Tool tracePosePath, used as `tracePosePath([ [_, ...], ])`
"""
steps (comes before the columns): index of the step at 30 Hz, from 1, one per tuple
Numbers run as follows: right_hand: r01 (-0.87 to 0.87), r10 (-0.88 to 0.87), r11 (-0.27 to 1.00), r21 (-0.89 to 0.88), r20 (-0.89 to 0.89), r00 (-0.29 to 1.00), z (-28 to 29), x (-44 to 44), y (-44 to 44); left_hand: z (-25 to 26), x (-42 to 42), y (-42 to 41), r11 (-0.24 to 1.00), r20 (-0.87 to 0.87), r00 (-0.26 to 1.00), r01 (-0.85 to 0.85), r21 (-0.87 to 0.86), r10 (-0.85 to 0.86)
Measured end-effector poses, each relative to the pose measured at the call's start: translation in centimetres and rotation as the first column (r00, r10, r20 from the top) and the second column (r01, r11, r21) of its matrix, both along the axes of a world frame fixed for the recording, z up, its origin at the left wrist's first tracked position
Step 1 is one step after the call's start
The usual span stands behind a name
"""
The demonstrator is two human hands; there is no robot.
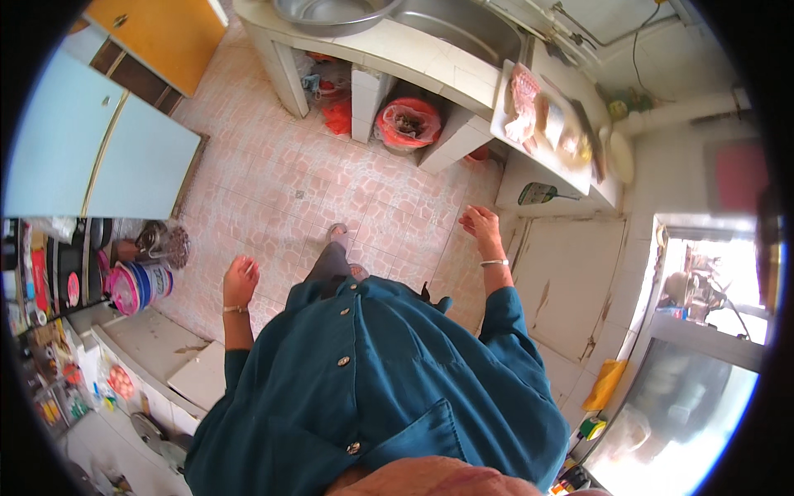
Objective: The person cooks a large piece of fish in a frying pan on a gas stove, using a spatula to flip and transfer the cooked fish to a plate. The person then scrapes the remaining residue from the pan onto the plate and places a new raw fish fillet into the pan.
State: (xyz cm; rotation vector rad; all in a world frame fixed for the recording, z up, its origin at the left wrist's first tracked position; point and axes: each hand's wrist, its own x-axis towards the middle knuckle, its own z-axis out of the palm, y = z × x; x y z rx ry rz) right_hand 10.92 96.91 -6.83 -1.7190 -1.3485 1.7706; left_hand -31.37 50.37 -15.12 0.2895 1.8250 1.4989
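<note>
My left hand hangs over the tiled floor, its fingers loosely bent; whether anything small is in it is hard to tell. My right hand is raised at my other side with the fingers partly curled, and no object shows in it. It is nearest to the counter's right end, where a white cutting board carries a piece of raw meat and other blurred food. A knife-like dark item lies along the board's far side. A flat green swatter-like thing hangs on the counter's side below.
Ahead are a steel basin and a sink, with a red lined bin beneath the counter. Light blue cabinet doors and a bucket stand at the left. A white cupboard door is at the right.
</note>
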Motion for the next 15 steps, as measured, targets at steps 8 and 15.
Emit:
tracePosePath([
  [8, 0.247, -0.248, 0.969, -0.028, -0.014, 0.969, 1.0, 5.8, 0.7, 10.2, -1.8, 33.2, 0.971, 0.396, 0.888, 0.234, 0.046, -0.233],
  [15, 0.302, -0.325, 0.912, 0.277, 0.043, 0.945, 3.4, 8.4, 7.8, 16.5, 7.7, 56.1, 0.656, 0.080, 0.652, 0.738, 0.159, -0.754],
])
